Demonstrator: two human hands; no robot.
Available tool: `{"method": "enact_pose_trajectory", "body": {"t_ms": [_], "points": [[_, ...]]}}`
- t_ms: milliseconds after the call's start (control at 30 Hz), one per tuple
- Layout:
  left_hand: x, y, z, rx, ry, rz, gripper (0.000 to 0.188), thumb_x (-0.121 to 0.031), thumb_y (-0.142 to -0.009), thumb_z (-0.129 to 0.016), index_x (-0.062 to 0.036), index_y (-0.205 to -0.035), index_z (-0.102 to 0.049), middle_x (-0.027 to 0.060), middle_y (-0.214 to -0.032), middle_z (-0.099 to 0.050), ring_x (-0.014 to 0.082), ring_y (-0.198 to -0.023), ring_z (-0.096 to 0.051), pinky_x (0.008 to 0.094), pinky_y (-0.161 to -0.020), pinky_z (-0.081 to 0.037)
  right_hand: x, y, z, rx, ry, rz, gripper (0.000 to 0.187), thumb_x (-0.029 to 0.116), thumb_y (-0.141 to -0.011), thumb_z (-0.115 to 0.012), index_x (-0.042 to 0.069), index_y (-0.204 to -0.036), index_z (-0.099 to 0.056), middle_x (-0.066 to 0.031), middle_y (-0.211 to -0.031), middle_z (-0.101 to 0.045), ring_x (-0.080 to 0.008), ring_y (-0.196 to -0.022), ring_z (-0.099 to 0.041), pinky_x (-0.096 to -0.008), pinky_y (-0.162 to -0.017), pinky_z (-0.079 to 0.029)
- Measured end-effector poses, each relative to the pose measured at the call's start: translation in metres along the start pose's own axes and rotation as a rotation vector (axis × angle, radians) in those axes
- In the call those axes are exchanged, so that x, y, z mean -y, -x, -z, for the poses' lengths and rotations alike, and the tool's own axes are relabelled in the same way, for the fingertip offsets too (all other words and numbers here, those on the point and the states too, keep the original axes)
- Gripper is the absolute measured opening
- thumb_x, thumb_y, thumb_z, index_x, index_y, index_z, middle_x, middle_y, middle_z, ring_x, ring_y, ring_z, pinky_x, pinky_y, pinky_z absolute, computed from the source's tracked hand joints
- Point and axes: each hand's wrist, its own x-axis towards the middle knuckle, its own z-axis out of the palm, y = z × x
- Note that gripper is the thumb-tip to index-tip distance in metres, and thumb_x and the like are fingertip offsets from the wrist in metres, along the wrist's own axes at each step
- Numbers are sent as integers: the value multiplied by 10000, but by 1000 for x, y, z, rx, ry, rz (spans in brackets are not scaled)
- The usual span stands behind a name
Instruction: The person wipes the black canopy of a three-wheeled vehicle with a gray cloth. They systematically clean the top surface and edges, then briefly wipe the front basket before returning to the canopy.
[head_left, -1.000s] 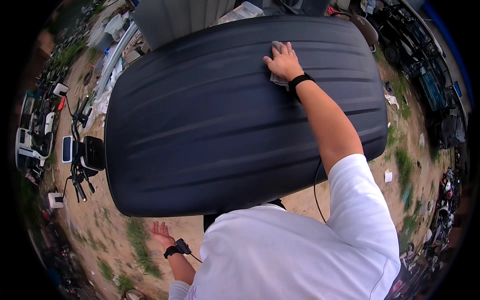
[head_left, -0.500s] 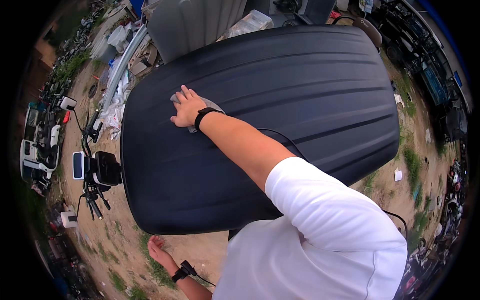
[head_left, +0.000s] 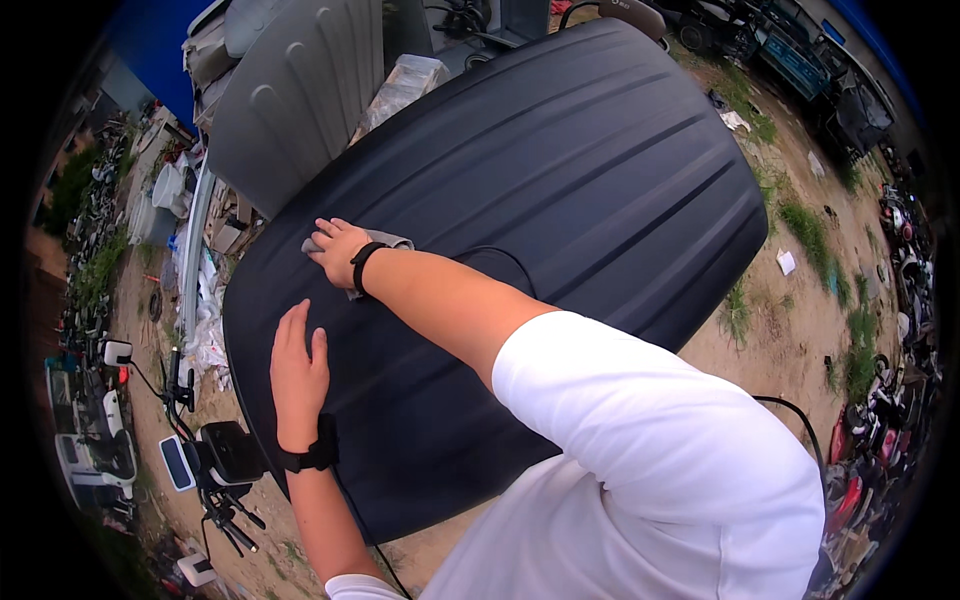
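Note:
A large black ribbed roof panel [head_left: 560,170] spreads out in front of me, above a vehicle with handlebars. On its far left part, my right hand [head_left: 338,252] presses palm down on a grey cloth [head_left: 396,243], whose edges show beside the wrist and past the fingertips. My left hand [head_left: 299,372] is over the roof's near left side, fingers stretched and thumb apart, holding nothing. Whether it touches the surface I cannot tell. Both wrists wear black bands, with a thin black cable running from the left one.
Handlebars with a display [head_left: 179,464] and mirrors stand left of the roof. Grey ribbed panels [head_left: 300,100] rise behind it, beside a plastic-wrapped package [head_left: 402,88]. White buckets [head_left: 170,190] and scrap lie at far left; parked vehicles [head_left: 800,65] line the far right.
My left hand has risen from below the roof's near edge to over its surface. My right hand and the cloth are nearer the roof's left edge. The whole view has turned.

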Motion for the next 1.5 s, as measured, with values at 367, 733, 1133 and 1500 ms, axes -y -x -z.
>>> {"method": "enact_pose_trajectory", "body": {"t_ms": [367, 733, 1133, 1500], "points": [[-193, -128, -117, 242, -247, -368, 528, -216, -1002, -659, -44, -1490, -555, 191, -1544, -540, 370, -1417, -522, 470, -1168, -427, -311, 161, 102, -143, 79, -268, 513, 280, -1021, -554, 151, -1517, -578, -131, -1603, -479, -354, -1551, -363, -462, -1256, -313], [-320, -178, -187, 344, -347, -73, 641, -303, -949, -759, -65, -1508, -554, 213, -1508, -584, 376, -1342, -592, 462, -1124, -455, -610, 340, 200, -96, 52, -537, 534, 346, -1125, -403, 202, -1639, -396, -93, -1730, -300, -309, -1628, -207, -456, -1312, -223], [-312, -173, -226, 250, -318, -76, 738, -266, -842, -831, -54, -1500, -573, 317, -1505, -537, 449, -1393, -546, 491, -1094, -504, -790, 564, 155, -104, -507, -917, 602, 400, -1142, -321, 86, -1655, -326, -245, -1687, -333, -434, -1573, -276, -492, -1284, -256], [-326, -208, -212, 345, -501, -67, 686, -311, -618, -955, 2, -1200, -771, 261, -915, -719, 397, -826, -736, 436, -710, -598, -674, 593, 185, -205, -451, -1013, 638, 476, -1106, -384, 168, -1663, -336, -262, -1683, -291, -445, -1529, -356, -475, -1260, -312]]}}
